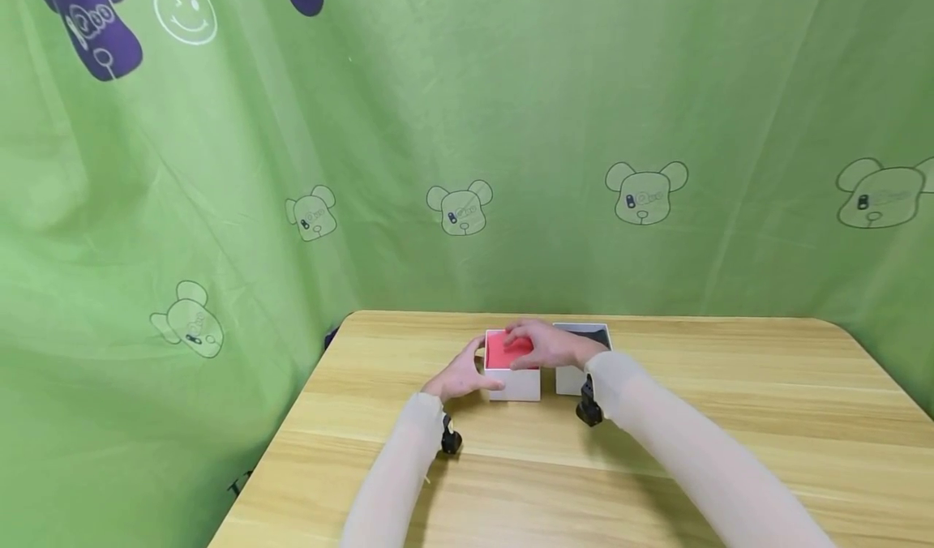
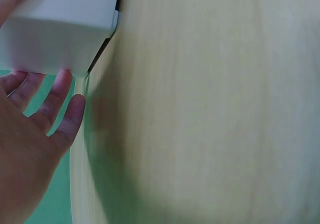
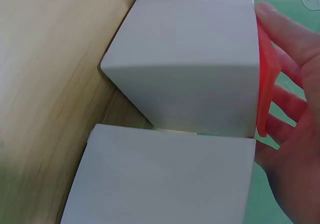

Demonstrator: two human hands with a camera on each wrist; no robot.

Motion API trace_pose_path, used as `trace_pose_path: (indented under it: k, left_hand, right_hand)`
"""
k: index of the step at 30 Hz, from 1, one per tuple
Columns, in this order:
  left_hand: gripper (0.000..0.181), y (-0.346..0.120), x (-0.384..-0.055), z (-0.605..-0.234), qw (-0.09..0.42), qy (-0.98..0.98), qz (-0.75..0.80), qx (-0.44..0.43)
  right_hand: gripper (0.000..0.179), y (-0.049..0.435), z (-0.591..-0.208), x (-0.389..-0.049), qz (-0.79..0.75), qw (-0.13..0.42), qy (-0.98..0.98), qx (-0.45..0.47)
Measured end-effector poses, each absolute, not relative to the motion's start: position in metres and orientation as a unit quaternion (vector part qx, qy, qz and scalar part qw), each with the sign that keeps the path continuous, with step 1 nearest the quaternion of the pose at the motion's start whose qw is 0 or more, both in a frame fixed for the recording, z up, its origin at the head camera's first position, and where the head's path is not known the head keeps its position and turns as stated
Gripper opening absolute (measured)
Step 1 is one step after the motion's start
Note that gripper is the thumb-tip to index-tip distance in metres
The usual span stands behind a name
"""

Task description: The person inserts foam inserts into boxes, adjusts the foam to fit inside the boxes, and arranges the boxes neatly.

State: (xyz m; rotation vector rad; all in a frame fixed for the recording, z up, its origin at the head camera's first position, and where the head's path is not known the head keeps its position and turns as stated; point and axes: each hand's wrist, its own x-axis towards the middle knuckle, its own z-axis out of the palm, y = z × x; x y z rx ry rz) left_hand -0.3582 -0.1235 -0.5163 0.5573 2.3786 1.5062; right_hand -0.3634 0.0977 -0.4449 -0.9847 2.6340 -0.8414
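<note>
A white box stands on the table with its top uncovered, and a bright red piece fills the opening. In the right wrist view the red piece sticks out past the box's rim; its kind is unclear. My left hand grips the white box, thumb at the front face and fingers along the left side. My right hand reaches over the top, with thumb and fingers bent about the red piece; its fingertips are partly hidden in the right wrist view.
A second white box, with a dark inside, stands just to the right, partly behind my right wrist. Both boxes are near the far edge of the wooden table. A green curtain with printed bear heads hangs behind.
</note>
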Motion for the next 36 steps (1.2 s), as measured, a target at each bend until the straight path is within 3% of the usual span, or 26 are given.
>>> trace_pose_path:
  k: [16,36]
  left_hand:
    - [0.099,-0.123,-0.358,-0.515,0.133,0.818,0.523,0.199]
    - [0.099,-0.123,-0.362,-0.522,0.130,0.813,0.533,0.196]
  right_hand:
    - [0.051,0.116,-0.443,-0.358,-0.225,0.054,0.911,-0.340]
    - [0.042,0.127,-0.445,-0.356,-0.205,0.023,0.907,-0.368]
